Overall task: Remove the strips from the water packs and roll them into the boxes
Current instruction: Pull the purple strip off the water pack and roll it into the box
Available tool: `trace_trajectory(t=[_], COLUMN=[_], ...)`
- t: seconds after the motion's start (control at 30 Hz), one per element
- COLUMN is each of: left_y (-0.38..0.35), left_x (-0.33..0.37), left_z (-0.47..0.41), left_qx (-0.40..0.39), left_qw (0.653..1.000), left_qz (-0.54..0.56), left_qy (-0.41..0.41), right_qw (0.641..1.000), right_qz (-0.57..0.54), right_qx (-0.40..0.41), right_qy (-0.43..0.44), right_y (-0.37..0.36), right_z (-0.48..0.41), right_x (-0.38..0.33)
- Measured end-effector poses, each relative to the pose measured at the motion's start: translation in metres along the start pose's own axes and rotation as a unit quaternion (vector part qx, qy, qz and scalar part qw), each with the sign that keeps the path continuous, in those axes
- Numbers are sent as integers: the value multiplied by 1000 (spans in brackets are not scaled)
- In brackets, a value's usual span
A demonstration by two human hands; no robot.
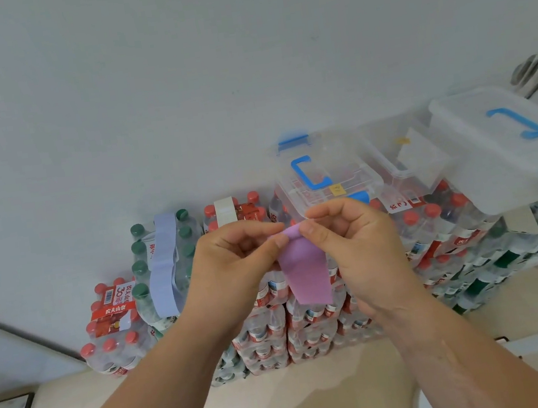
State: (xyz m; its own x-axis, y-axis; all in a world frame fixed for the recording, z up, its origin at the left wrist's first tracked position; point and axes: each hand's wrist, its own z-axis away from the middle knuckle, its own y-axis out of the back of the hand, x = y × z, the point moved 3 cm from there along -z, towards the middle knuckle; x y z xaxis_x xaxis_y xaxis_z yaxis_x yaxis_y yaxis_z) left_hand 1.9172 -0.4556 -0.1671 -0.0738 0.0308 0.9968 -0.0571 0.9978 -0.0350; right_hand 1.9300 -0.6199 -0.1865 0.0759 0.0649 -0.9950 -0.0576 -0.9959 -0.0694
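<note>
Rolling is the step in hand: the left hand (234, 260) and right hand (352, 244) both pinch the curled top end of a purple strip (307, 274), its tail hanging toward 6 o'clock. Next, I judge, it needs tight winding (fingers alternating), then dropping into a clear box (325, 175) at 1 o'clock. A blue strip (164, 267) at 9 o'clock wraps a water pack (140, 256).

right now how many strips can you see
3: a purple strip pinched by the left hand and right hand, a light blue strip over the green-capped pack, a white strip on the red-capped pack behind. More may be hidden.
</note>
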Motion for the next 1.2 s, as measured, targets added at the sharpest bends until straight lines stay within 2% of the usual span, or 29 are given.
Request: trace_trajectory(t=[0.23,0.37,0.63,0.87,1.2], left_y=[5,4,6,6,12], left_x=[-1,1,3,5,3], left_z=[-4,0,0,4,4], left_qx=[16,8,-12,1,-2], left_qw=[1000,1000,1000,999,1000], left_qz=[-16,17,1,34,21], left_qy=[-5,6,-13,1,-17], right_qw=[1000,1000,999,999,1000], right_qz=[4,3,-18,-38,-3], right_qx=[-15,-15,-26,-25,10], right_qy=[-5,-4,-7,-10,-3], right_y=[-2,-2,-8,-9,-12], right_z=[2,3,7,10,12], right_x=[-2,-4,-7,-8,-4])
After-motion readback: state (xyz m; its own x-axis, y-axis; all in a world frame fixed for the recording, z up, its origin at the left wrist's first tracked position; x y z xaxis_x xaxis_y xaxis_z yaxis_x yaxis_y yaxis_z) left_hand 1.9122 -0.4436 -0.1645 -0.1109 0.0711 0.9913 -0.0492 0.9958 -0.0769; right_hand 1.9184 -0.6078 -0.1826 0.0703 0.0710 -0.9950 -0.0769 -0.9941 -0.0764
